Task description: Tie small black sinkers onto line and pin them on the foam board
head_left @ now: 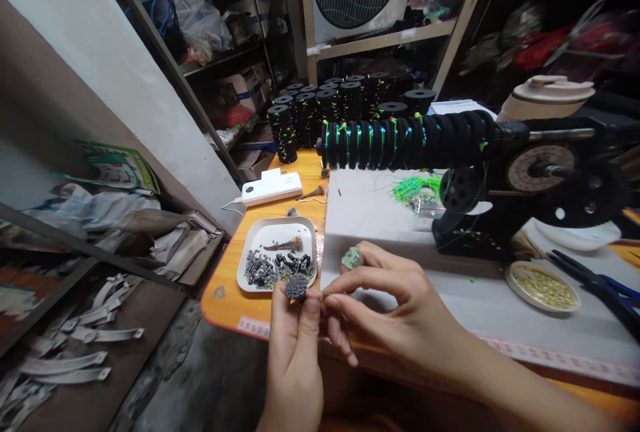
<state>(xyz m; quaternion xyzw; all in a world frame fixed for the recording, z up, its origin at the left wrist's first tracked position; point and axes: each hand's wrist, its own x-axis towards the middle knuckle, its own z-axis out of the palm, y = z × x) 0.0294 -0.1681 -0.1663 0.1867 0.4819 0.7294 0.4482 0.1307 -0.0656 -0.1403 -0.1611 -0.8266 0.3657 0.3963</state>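
My left hand [297,352] is closed around a bundle with a dark grey, beaded-looking head [297,287], which pokes up between thumb and fingers. Against it, the thumb and forefinger of my right hand [385,299] pinch something too small to make out. A pale green clump [353,258] is tucked in the curled fingers of that same hand. Just beyond my left hand sits a white square tray [243,271] with small black and grey pieces [267,269] in it. An orange-tipped bundle [290,244] lies on these pieces.
A black hand-cranked winder [480,199] carries ridged spools [410,141] wound with green and blue line. Behind stand several black spools [327,109]. Green strands [417,188], a dish of gold pieces [544,287], blue-handled scissors [600,285] and a white power bank [273,187] lie around.
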